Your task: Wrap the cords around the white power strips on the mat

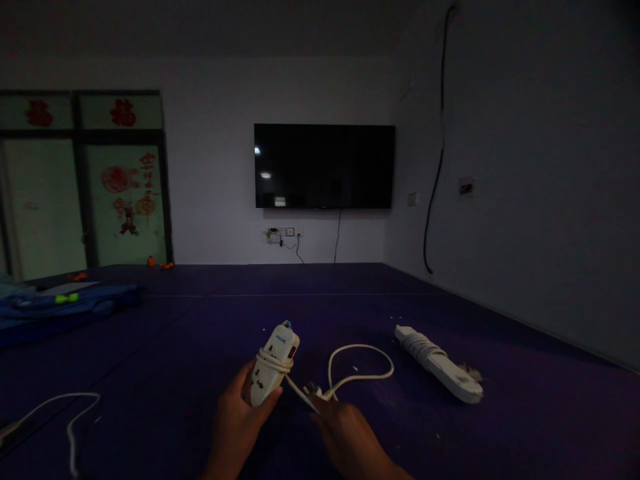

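Observation:
My left hand (241,408) is closed around a small white power strip (273,365), held tilted with its sockets facing me. A few turns of its white cord (275,361) wrap the strip's middle. My right hand (345,427) is closed on the cord close to the plug (316,391), just right of the strip. A loose loop of cord (363,347) spreads out past the right hand. Farther right lies a longer white power strip (440,367) with its cord wound round it, apart from both hands.
The surface is dark purple (200,333). At left are blue cloth (100,300) and another white cable (70,427). Small orange items (167,266) sit near the far edge. A television (325,167) hangs on the back wall; a black cable (434,193) hangs on the right wall.

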`<state>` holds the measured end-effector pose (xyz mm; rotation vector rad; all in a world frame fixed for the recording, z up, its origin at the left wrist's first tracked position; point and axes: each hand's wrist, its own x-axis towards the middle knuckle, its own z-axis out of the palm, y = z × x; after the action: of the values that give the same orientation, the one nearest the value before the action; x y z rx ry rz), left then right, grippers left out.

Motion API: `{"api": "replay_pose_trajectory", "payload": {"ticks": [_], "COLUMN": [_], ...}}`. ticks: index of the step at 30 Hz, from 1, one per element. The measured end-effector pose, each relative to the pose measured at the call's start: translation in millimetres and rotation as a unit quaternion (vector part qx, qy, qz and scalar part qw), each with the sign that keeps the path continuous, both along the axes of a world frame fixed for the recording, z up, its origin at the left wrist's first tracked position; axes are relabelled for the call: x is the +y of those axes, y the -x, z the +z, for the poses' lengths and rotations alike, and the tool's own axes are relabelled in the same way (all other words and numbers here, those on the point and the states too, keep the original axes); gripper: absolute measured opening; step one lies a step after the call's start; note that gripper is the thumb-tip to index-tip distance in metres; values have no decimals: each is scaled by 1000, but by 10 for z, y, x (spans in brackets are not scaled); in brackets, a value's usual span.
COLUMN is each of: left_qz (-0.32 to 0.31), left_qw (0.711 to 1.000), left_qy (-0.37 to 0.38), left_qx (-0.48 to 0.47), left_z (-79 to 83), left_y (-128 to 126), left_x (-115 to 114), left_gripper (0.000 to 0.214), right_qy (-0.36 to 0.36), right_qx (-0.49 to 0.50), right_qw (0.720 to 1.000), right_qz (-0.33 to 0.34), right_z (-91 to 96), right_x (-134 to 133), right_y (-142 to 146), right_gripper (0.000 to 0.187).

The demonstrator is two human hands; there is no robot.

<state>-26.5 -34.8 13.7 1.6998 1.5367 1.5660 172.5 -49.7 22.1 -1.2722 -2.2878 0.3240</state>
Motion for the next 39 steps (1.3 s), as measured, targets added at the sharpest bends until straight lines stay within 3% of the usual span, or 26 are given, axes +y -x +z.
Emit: {"api": "replay_pose_trajectory", "payload": {"ticks": [6, 12, 21, 29, 39], "left_qz": [68, 76, 42, 23, 16], "left_qw": [984, 961, 950, 944, 941], "left_qy": [23, -16, -16, -36, 37], "left_qx": [165, 265, 308, 327, 335], "left_z": [-55, -31, -13, -59, 20], "left_y": [40, 25, 36, 44, 52], "left_x": [40, 21, 7, 45, 18], "left_gripper": [60, 58, 69, 71, 72], "right_qy": [-6, -52, -76, -39, -25], "right_qx": [45, -37, -59, -50, -41], "right_qw": [999, 998, 995, 997, 998], "right_qz": [13, 6, 29, 34, 39], "right_z": [-20, -86, -224, -154, -141], "right_x": [-45, -16, 59, 12, 11], "right_y": [33, -14, -22, -19, -15], "right_gripper": [43, 36, 38, 31, 39]}}
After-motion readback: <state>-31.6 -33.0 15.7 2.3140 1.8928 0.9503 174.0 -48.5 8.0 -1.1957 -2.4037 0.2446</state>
